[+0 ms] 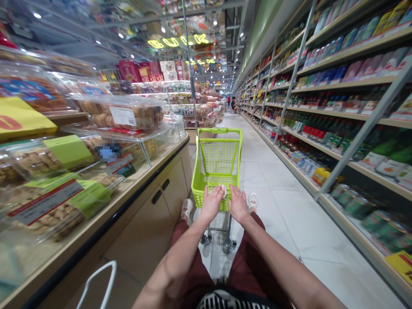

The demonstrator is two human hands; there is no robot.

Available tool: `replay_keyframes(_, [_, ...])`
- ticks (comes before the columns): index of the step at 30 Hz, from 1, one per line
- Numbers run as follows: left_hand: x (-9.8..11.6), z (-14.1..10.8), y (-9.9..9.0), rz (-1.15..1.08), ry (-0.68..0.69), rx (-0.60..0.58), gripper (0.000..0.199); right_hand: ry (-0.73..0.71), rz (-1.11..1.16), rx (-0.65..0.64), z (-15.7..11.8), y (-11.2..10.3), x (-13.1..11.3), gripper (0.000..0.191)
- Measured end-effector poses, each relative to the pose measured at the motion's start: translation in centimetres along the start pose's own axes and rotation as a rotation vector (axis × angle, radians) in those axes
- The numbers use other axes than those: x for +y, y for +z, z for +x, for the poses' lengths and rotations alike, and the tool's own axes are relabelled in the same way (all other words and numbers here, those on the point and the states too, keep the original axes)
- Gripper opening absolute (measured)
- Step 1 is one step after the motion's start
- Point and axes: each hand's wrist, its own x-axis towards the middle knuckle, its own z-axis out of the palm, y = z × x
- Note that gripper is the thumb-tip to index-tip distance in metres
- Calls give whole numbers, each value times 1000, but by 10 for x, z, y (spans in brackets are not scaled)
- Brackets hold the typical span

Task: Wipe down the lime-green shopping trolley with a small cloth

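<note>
A bright green shopping cart (219, 158) stands in front of me in the aisle, its basket open at the top. Both hands reach to the basket's near edge. My left hand (211, 203) has its fingers bent around a small white, crumpled-looking thing (223, 191), which shows by the thumb; its kind is not clear. My right hand (238, 202) lies just to the right, fingers stretched forward over the basket edge and apart from each other. No goods show in the visible part of the basket.
On the left, a wooden counter (170, 176) bears clear plastic boxes of baked goods (128, 112). Long shelves (341, 113) of cans and bottles line the right side. White tiled floor (283, 210) runs ahead, with people (233, 104) far off.
</note>
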Motion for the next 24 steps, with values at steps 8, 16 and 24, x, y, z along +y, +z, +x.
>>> replay_keyframes(8, [-45, -17, -8, 107, -204, 27, 52, -58, 26, -11, -4, 5, -12, 63])
replay_keyframes(16, [-16, -9, 1, 42, -100, -8, 54, -108, -21, -76, -7, 7, -11, 61])
replay_keyframes(24, [-60, -12, -23, 98, -304, -26, 40, -122, -38, -89, -6, 9, -2, 62])
